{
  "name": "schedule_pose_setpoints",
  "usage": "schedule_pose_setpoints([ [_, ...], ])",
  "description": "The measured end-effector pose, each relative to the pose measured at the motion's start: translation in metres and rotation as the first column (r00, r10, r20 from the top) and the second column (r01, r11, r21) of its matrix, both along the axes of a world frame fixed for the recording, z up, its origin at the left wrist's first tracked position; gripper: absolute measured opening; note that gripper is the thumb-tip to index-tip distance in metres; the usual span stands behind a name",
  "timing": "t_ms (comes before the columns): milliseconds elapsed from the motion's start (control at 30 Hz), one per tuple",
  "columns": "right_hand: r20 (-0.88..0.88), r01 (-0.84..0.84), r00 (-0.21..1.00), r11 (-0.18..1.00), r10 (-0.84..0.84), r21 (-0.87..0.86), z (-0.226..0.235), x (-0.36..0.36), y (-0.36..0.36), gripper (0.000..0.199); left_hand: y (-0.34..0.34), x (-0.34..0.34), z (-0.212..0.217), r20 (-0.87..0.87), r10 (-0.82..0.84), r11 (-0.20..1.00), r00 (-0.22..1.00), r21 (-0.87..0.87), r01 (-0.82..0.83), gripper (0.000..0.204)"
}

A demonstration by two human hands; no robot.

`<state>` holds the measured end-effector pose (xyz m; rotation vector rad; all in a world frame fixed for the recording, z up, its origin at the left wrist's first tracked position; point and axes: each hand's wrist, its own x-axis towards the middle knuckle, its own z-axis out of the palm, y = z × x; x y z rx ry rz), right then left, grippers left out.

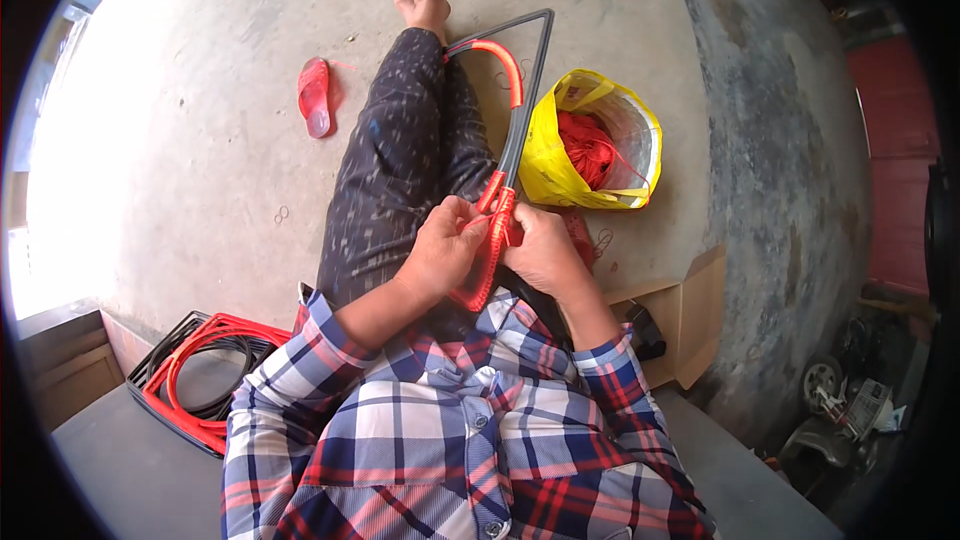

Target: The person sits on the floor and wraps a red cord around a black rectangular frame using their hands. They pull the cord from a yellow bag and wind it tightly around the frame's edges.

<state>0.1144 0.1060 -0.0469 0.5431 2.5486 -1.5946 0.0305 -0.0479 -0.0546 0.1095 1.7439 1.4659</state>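
Note:
A dark, bent frame of thin rod or tube reaches from between my hands out over my legs. Red cord with yellowish flecks wraps parts of it, and a red woven piece hangs at its near end. My left hand pinches red cord at the left of the wrapped part, thumb and fingers closed. From the right side, my right hand closes round the wrapped edge; some of its fingertips are hidden behind it. A yellow bag holding a heap of red cord stands just beyond my right hand.
Left of me, several black and red frames lie stacked on the grey seat. An open cardboard box sits at my right. A red slipper lies on the concrete floor. A wall and a wheeled machine stand farther right.

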Motion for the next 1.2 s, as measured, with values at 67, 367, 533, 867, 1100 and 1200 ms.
schedule_pose_setpoints([
  [67,0.0,0.018,1.0,1.0,-0.018,0.009,0.011,-0.003,-0.005,0.033,0.003,0.001,-0.003,-0.04,0.044,0.999,0.998,0.012,-0.044,0.01],
  [367,-0.518,0.073,0.854,0.997,-0.045,0.033,0.043,-0.003,0.0,0.046,0.017,-0.01,0.09,-0.968,-0.093,0.899,0.235,0.019,0.437,0.025],
  [533,-0.414,0.11,0.885,0.96,-0.212,-0.256,0.03,0.009,0.019,0.044,0.039,-0.033,0.075,-0.383,0.062,0.939,0.922,0.336,0.076,0.01],
  [867,-0.418,-0.115,0.516,0.422,-0.748,-0.899,0.044,0.115,0.179,0.027,0.038,-0.045,0.02,0.191,0.011,0.974,0.982,0.218,-0.054,0.03],
  [1100,-0.041,0.4,0.759,0.515,-0.65,-0.758,-0.006,0.044,0.061,0.051,0.047,-0.045,0.006,0.281,-0.036,0.978,0.959,0.208,-0.024,0.032],
  [1200,0.019,0.291,0.9,0.568,-0.436,-0.77,-0.038,0.019,0.027,0.039,0.049,-0.044,0.0,0.376,-0.034,0.972,0.926,0.228,-0.057,0.028],
])
